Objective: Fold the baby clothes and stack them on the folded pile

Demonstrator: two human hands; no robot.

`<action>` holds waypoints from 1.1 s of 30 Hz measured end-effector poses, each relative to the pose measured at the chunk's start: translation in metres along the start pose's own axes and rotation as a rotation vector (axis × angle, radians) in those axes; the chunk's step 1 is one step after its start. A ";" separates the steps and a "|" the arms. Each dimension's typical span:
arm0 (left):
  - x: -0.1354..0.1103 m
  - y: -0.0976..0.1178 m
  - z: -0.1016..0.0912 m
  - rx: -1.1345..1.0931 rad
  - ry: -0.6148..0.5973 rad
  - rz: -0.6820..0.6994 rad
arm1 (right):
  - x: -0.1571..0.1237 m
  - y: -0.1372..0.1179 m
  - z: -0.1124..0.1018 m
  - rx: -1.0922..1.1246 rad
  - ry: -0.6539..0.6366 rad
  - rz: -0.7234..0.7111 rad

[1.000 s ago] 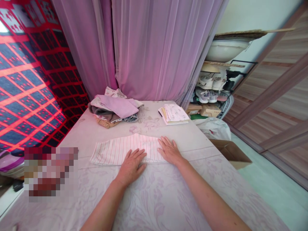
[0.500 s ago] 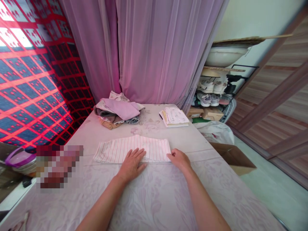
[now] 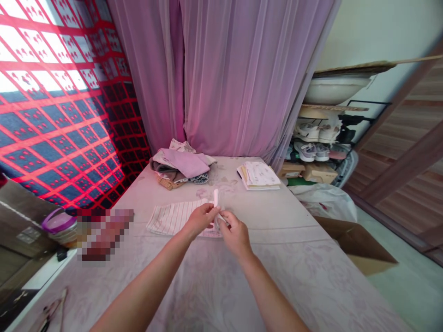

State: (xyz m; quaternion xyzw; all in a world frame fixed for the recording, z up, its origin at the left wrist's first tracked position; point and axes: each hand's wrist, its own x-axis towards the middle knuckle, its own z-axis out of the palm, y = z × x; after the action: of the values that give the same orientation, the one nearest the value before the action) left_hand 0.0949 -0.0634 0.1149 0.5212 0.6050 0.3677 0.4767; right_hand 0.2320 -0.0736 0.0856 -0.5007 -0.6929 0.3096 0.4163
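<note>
head view — a pale strip (image 3: 216,198) stands upright, long axis near vertical, between the left hand (image 3: 201,219) and right hand (image 3: 235,234), both sets of fingers pinched together on its lower end — just above the striped cloth (image 3: 175,217).

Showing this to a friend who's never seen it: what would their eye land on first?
The glowing red-and-blue patterned curtain on the left stands out first, beside the mauve sheer curtains at the back. At the centre, the left hand and right hand pinch a small pale item above a striped cloth lying on a floral cover.
</note>
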 end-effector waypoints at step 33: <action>-0.009 -0.095 -0.177 0.650 0.467 -0.349 | 0.051 0.006 0.079 -0.274 -0.441 0.323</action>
State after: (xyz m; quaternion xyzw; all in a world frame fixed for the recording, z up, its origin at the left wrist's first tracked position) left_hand -0.1011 -0.0807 0.0762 0.4367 0.8599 0.1803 0.1932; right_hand 0.1571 -0.0244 0.0578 -0.5766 -0.7132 0.3769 0.1296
